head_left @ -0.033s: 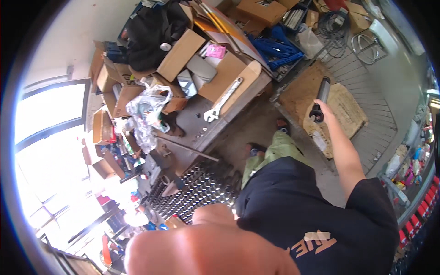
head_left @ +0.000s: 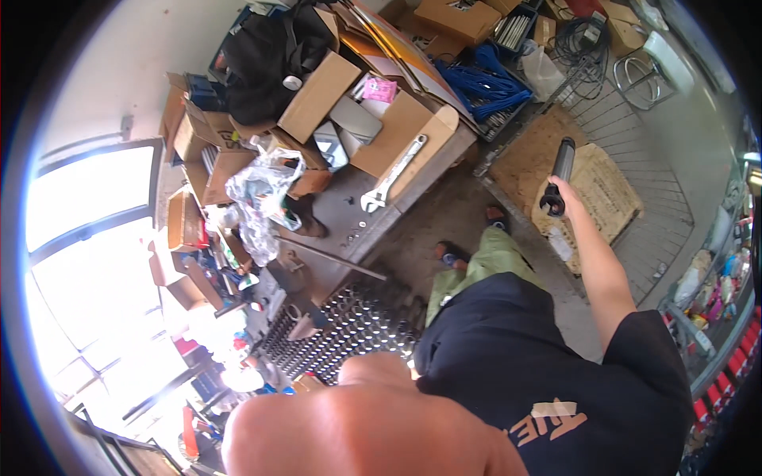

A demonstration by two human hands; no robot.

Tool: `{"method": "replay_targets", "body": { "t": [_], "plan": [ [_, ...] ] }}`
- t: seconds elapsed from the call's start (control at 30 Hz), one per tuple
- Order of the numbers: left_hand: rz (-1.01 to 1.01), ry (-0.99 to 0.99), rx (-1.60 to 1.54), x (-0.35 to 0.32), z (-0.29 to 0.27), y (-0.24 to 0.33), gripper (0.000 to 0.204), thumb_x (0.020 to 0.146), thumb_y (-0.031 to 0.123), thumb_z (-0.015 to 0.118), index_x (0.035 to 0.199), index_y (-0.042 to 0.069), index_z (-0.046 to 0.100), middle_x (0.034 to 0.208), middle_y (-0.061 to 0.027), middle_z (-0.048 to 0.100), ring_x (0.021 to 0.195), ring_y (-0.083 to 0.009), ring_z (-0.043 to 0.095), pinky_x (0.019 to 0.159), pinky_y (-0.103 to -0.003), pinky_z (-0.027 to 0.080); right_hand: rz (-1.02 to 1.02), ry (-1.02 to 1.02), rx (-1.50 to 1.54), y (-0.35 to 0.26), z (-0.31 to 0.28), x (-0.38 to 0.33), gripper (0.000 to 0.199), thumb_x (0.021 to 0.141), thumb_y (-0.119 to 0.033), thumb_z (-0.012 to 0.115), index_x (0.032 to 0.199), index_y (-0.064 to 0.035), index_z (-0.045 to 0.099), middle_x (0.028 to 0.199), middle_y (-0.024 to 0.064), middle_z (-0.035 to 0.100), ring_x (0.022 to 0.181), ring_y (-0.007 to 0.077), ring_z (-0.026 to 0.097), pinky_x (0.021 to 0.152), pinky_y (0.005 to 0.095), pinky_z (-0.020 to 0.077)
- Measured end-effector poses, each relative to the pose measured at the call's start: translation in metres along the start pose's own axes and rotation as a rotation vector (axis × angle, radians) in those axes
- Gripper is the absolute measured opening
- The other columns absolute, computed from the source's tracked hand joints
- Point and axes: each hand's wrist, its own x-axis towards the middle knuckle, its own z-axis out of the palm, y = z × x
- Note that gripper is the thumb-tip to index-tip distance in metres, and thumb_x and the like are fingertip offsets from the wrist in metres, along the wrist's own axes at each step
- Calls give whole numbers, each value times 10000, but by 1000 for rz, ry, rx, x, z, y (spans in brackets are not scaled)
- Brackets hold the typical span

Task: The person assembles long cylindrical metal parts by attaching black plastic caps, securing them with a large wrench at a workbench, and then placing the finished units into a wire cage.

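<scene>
Out at the right, my right hand (head_left: 564, 193) is closed around a dark cylindrical tube (head_left: 564, 159) with a wider black ring-like end. The tube is held over a pale sack-like sheet (head_left: 605, 190) and brown cardboard in a wire-grid platform. My left hand (head_left: 365, 420) looms large and blurred at the bottom, very near the camera. Its bent knuckles show, but its fingertips are hidden, and so is anything it may hold. An adjustable wrench (head_left: 394, 173) lies on cardboard at the edge of the workbench (head_left: 337, 198), apart from both hands.
Open cardboard boxes (head_left: 321, 95), a black bag (head_left: 266, 67) and a clear plastic bag (head_left: 266, 186) crowd the bench. Rows of dark metal parts (head_left: 341, 333) stand below it. A crate with blue straps (head_left: 488, 83) sits at the back; coiled cable (head_left: 579, 51) lies beyond the platform.
The whole view has shifted slightly, so things appear a little farther right. My right hand keeps its hold on the tube, and its position over the sheet is nearly the same.
</scene>
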Motion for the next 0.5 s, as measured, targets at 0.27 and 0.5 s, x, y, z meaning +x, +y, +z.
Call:
{"method": "replay_targets", "body": {
  "t": [0.27,0.5],
  "plan": [
    [-125,-35,-137,9,-45,-3,383,1020,365,539,778,70,569,739,-79,644,672,-223,635,756,-407,543,116,-48,331,93,1,-59,328,790,-354,784,905,-89,627,739,48,613,561,201,603,468,383,488],
    [-148,-41,-241,5,-89,-20,430,1042,376,494,724,91,544,719,-66,627,657,-203,621,746,-403,534,97,243,44,102,-24,-106,454,716,-378,830,862,23,672,741,117,663,558,209,627,462,398,477]
  ]
}}
